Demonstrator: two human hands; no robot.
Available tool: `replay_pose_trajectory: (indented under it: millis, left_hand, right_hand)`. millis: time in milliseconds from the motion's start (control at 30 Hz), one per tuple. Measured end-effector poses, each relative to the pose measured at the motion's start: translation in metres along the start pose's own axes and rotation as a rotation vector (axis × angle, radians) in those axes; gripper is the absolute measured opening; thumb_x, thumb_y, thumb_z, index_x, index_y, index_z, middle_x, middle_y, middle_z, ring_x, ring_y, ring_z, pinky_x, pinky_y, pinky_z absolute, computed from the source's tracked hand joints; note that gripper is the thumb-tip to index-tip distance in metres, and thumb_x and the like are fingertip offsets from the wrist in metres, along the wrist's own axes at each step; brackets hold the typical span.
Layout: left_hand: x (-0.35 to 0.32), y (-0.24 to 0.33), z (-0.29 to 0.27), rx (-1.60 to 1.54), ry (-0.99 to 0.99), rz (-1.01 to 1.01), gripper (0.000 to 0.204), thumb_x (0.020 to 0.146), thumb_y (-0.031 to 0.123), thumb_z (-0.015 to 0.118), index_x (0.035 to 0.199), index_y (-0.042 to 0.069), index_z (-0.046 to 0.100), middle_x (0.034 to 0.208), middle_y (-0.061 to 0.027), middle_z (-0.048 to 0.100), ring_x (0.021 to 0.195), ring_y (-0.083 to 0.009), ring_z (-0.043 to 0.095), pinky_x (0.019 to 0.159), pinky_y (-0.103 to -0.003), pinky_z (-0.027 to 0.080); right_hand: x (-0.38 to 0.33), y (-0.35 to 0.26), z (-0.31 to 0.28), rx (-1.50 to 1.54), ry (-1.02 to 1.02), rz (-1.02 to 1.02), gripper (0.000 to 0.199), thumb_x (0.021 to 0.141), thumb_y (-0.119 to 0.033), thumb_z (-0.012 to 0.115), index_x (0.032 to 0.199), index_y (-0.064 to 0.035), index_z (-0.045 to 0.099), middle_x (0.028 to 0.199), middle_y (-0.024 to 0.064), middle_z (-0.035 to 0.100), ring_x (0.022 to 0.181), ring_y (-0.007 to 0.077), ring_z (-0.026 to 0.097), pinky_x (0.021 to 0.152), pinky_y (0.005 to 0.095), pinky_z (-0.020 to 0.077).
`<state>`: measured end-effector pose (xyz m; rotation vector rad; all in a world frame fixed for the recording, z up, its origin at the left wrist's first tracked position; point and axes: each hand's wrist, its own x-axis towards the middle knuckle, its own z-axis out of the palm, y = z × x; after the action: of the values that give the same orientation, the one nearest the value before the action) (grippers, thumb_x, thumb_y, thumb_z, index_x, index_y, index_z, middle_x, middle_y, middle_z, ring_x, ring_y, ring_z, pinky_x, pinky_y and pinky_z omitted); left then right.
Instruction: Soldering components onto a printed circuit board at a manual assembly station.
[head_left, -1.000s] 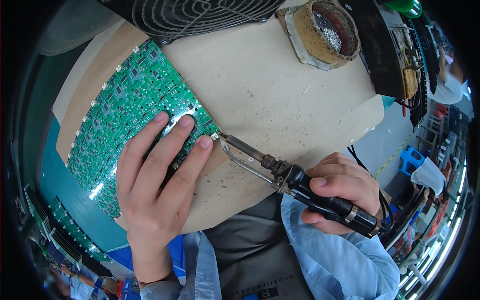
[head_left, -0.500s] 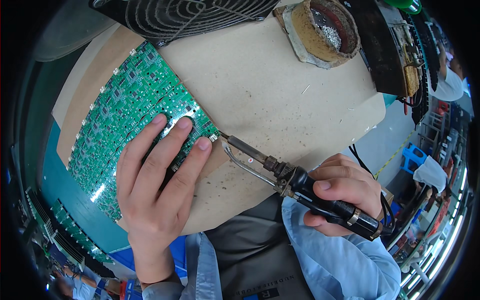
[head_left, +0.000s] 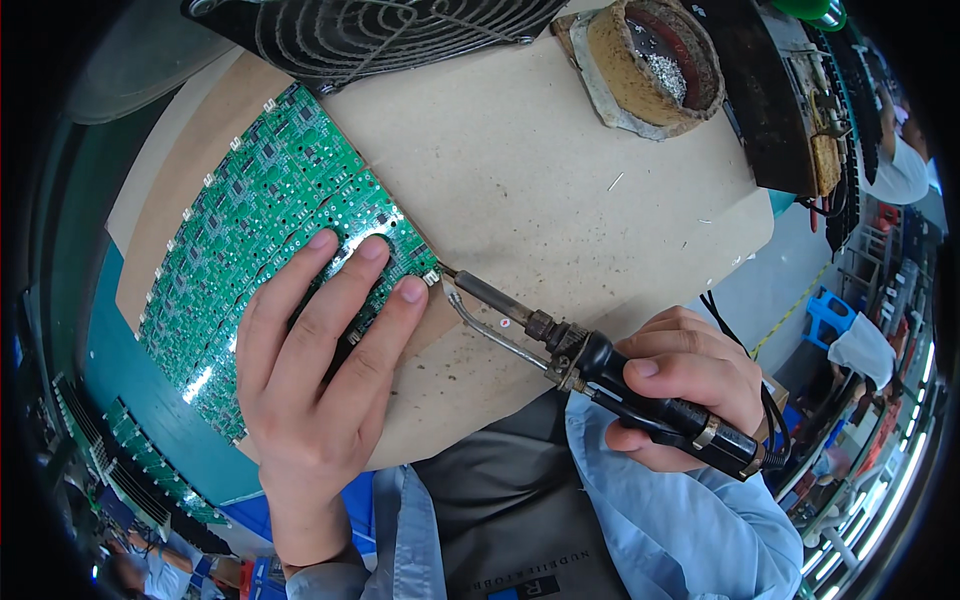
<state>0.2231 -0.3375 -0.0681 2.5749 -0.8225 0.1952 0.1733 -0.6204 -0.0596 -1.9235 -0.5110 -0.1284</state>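
Observation:
A panel of green circuit boards [head_left: 270, 185] lies on brown card at the left, with small white connectors along its far edge. My left hand [head_left: 315, 400] rests on the panel, fingers spread and fingertips pressing near its right end. My right hand [head_left: 705, 375] is wrapped round the black handle of a soldering iron [head_left: 625, 385], which has a bent metal tube beside its barrel. The iron's tip reaches the panel's right corner, close to a white connector [head_left: 431, 276]; whether it touches metal there is too small to tell.
At the far side stands a black fan with a wire guard [head_left: 390, 35]. A crusted round pot [head_left: 640, 85] holding silvery scraps sits at the far right, beside a dark metal box [head_left: 765, 110]. Thin wire clippings [head_left: 615, 182] lie on the brown card. A black cable trails from the iron.

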Motion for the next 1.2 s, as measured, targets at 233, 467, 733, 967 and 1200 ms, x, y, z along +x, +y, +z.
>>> replay_pose_trajectory:
  millis: [233,467,733,967,1200]
  left_hand:
    - [0.000,0.000,0.001,0.007,0.007,0.002,0.036,0.078,0.006,0.081,0.113,0.014,0.081,0.124,-0.0093,0.074,0.119,-0.0338,0.067,0.089,-0.043,0.056]
    - [0.000,0.000,0.001,0.002,0.005,-0.002,0.036,0.078,0.005,0.081,0.113,0.014,0.081,0.124,-0.0093,0.074,0.118,-0.0339,0.067,0.090,-0.043,0.055]
    - [0.000,0.002,-0.001,0.011,-0.008,-0.011,0.036,0.078,0.006,0.080,0.113,0.014,0.082,0.125,-0.0097,0.074,0.119,-0.0346,0.066,0.091,-0.043,0.055]
    - [0.000,0.002,0.000,0.021,-0.017,-0.004,0.038,0.076,0.004,0.081,0.113,0.012,0.082,0.124,-0.0099,0.074,0.118,-0.0351,0.067,0.094,-0.043,0.056]
    - [0.003,0.004,0.001,0.019,0.005,0.011,0.038,0.075,0.003,0.081,0.112,0.010,0.082,0.122,-0.0101,0.074,0.118,-0.0358,0.067,0.094,-0.042,0.057]
  right_hand:
    - [0.000,0.001,0.001,0.005,0.003,-0.001,0.042,0.084,-0.021,0.090,0.115,0.0001,0.071,0.093,0.0166,0.076,0.074,0.0244,0.073,0.061,0.0303,0.0525]
    - [-0.001,0.001,0.000,0.003,0.014,-0.003,0.042,0.084,-0.021,0.090,0.115,0.0002,0.071,0.093,0.0167,0.075,0.074,0.0249,0.073,0.061,0.0310,0.0527]
    - [-0.006,-0.001,-0.004,0.013,0.031,0.025,0.044,0.084,-0.021,0.090,0.118,0.0002,0.070,0.096,0.0176,0.075,0.077,0.0269,0.073,0.065,0.0329,0.0541]
    - [-0.035,0.012,-0.006,-0.010,0.303,-0.012,0.050,0.093,-0.025,0.083,0.128,0.0006,0.060,0.107,0.0237,0.070,0.081,0.0281,0.072,0.067,0.0365,0.0562]
    - [-0.043,0.053,-0.002,-0.315,0.754,-0.149,0.057,0.100,-0.038,0.072,0.138,-0.0010,0.052,0.107,0.0236,0.070,0.088,0.0282,0.071,0.071,0.0348,0.0561]
